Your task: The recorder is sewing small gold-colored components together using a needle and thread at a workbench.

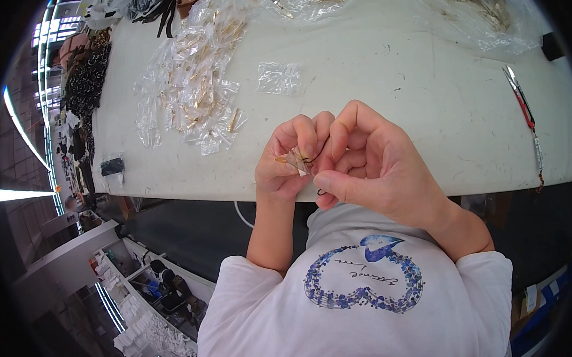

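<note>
At the near edge of the white table (422,77), my left hand (279,159) pinches a small translucent packet (295,160) with a gold-coloured piece in it. A thin dark cord (312,157) runs from the packet between both hands. My right hand (378,165) is curled close against the left, thumb and fingers closed on the cord, partly hiding it. A heap of clear packets with gold pieces (198,74) lies beyond my hands to the left, and a single flat clear bag (278,77) lies farther back.
Red-and-black scissors (522,101) lie at the right. Dark material (84,79) is piled at the left end. More plastic bags (457,11) sit at the back. A small dark swatch (112,165) lies near the left front edge.
</note>
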Tool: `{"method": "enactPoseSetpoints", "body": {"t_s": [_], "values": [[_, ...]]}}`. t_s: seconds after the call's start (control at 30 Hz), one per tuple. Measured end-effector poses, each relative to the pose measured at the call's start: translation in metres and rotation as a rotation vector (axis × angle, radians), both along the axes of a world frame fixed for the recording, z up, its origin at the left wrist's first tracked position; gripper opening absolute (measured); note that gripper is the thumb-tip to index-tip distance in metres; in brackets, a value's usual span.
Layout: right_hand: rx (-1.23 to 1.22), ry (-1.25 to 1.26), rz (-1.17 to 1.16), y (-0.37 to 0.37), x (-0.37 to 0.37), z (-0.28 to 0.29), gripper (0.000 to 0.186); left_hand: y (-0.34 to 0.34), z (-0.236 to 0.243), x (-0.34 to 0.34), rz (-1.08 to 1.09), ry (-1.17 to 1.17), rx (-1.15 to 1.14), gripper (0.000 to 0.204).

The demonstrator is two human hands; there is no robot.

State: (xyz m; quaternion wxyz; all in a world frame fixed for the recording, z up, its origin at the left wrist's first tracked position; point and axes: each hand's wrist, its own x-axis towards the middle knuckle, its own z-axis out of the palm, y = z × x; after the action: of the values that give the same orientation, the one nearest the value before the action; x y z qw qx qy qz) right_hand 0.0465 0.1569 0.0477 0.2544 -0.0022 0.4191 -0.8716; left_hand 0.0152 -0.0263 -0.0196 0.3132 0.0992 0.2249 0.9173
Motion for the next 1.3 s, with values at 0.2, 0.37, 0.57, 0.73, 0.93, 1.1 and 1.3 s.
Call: {"method": "enactPoseSetpoints", "body": {"t_s": [0.2, 0.37, 0.57, 0.73, 0.93, 1.1, 1.3], "values": [[-0.062, -0.017, 0.056, 0.004, -0.0018, -0.0003, 0.021, -0.0016, -0.0021, -0.0011, -0.019, 0.028, 0.003, 0.019], [-0.085, -0.038, 0.097, 0.0063, -0.0022, -0.0018, 0.02, 0.0008, -0.0021, 0.0003, -0.015, 0.046, 0.002, 0.02], [-0.085, -0.025, 0.086, 0.007, -0.0019, -0.0027, 0.02, 0.0003, -0.0014, 0.0006, -0.021, 0.04, -0.017, 0.02], [-0.09, -0.022, 0.087, 0.0066, -0.0012, -0.0045, 0.02, 0.0002, -0.0033, 0.0014, -0.014, 0.031, -0.011, 0.021], [-0.093, -0.02, 0.09, 0.0066, -0.0013, -0.0051, 0.019, -0.0005, -0.0045, 0.0025, -0.002, 0.012, -0.023, 0.021], [-0.095, -0.043, 0.052, 0.0041, -0.0025, -0.0049, 0.025, -0.0004, -0.0006, 0.0013, -0.01, 0.009, -0.027, 0.02], [-0.089, -0.046, 0.052, 0.0042, -0.0026, -0.0059, 0.025, 0.0001, -0.0012, 0.0013, -0.017, 0.002, -0.016, 0.021]]}}
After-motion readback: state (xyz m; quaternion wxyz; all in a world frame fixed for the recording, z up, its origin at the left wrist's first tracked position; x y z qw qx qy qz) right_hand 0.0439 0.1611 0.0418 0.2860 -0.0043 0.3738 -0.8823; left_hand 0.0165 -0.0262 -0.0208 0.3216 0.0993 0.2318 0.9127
